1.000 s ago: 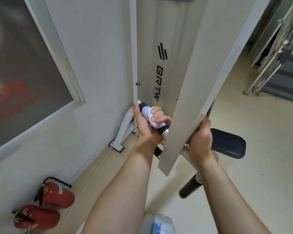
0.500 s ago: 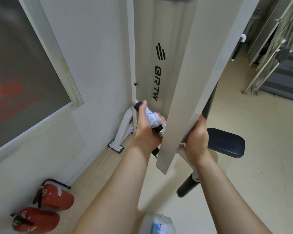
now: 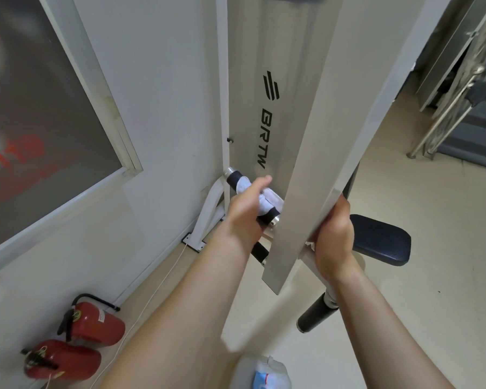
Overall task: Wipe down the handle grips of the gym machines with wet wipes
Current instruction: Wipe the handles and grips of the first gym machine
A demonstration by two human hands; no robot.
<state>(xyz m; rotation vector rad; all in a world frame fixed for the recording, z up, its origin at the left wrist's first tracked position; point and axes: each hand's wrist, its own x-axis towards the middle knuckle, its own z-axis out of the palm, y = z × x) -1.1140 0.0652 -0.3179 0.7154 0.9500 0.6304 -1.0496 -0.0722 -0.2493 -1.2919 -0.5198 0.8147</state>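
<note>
A black handle grip (image 3: 234,177) with chrome end caps juts out from the white gym machine, left of its slanted white beam (image 3: 331,141). A white wet wipe (image 3: 264,202) is wrapped around the grip's middle. My left hand (image 3: 243,213) is closed around the wipe and the grip from the near side. My right hand (image 3: 333,234) grasps the machine behind the lower edge of the slanted beam; its fingers are hidden by the beam.
A dark padded seat (image 3: 382,240) sits right of the beam, with a black roller pad (image 3: 316,313) below it. Two red fire extinguishers (image 3: 96,327) lie on the floor by the left wall. A wipes pack (image 3: 264,372) shows at the bottom edge.
My left hand has turned around the grip with the wipe, so its back now faces me and its fingers are out of sight. My right hand has kept its hold.
</note>
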